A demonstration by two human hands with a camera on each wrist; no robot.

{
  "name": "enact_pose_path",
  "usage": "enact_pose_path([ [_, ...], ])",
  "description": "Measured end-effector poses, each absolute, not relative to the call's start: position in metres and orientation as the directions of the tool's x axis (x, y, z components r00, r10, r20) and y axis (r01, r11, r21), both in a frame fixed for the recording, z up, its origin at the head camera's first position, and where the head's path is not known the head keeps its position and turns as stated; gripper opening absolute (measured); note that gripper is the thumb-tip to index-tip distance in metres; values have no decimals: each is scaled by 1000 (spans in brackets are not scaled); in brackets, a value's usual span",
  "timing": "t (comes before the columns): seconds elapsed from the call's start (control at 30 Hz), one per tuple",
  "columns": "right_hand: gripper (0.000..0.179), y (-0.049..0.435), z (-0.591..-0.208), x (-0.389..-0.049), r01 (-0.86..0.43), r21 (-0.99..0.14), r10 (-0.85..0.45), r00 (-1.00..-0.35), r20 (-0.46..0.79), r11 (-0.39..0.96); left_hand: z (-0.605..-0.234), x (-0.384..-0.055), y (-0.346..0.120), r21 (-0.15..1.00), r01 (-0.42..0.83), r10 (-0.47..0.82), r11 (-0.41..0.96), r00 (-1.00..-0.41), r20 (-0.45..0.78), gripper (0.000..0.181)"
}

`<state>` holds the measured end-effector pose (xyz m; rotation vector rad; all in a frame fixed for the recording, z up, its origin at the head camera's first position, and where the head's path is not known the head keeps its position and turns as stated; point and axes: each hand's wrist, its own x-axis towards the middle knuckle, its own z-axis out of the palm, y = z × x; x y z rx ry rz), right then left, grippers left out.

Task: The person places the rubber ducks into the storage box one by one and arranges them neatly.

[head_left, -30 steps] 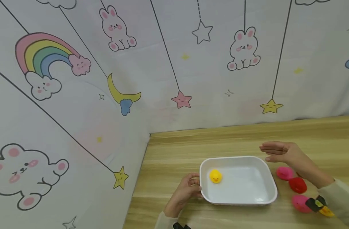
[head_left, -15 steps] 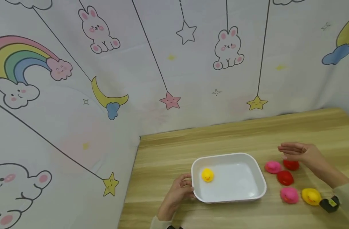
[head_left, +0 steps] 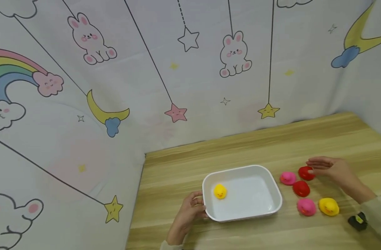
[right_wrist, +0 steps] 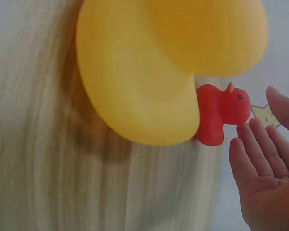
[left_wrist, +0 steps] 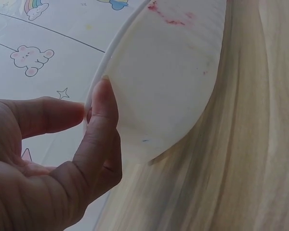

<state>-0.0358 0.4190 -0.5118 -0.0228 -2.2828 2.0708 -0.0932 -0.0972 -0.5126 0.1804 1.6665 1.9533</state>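
One tray edge (head_left: 204, 188) is pinched in the left grip (head_left: 189, 209); right grip (head_left: 336, 171) gapes beside a red duck (head_left: 305, 173)

Six toy ducks (head_left: 306, 207); one tray (head_left: 249, 198); two hands (head_left: 188, 211).

No writing, label, brand or number I can read, a tiny blue mark (left_wrist: 145, 140) on the outside of the white tray (left_wrist: 164, 82) I pinch, a yellow-green patch (head_left: 360, 218) on the dark device (head_left: 356, 224) by my right sleeve (head_left: 378, 216), both too small to make out.
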Motion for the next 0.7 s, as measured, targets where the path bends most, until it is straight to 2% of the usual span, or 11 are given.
enact_pose_path([
  [0.1, 27, 413, -515, -42, -15, -980, 59, -998, 27, 199, -513, -92, -101, 941, -330, 483, -67, -836, -259, 59],
  [0.2, 36, 407, -518, -47, 11, -957, 81, -997, 13, 291, -512, -92, -103, 939, -336, 476, -68, -838, -266, 59],
  [0.3, 43, 406, -520, -49, 14, -948, 92, -996, 16, 317, -512, -91, -104, 937, -343, 474, -67, -837, -272, 59],
  [0.47, 40, 410, -516, -52, 15, -950, 85, -996, 12, 312, -512, -92, -102, 936, -346, 473, -69, -837, -275, 59],
  [0.7, 42, 417, -512, -55, 81, -939, 91, -994, -54, 335, -511, -94, -97, 939, -338, 483, -64, -834, -267, 59],
])
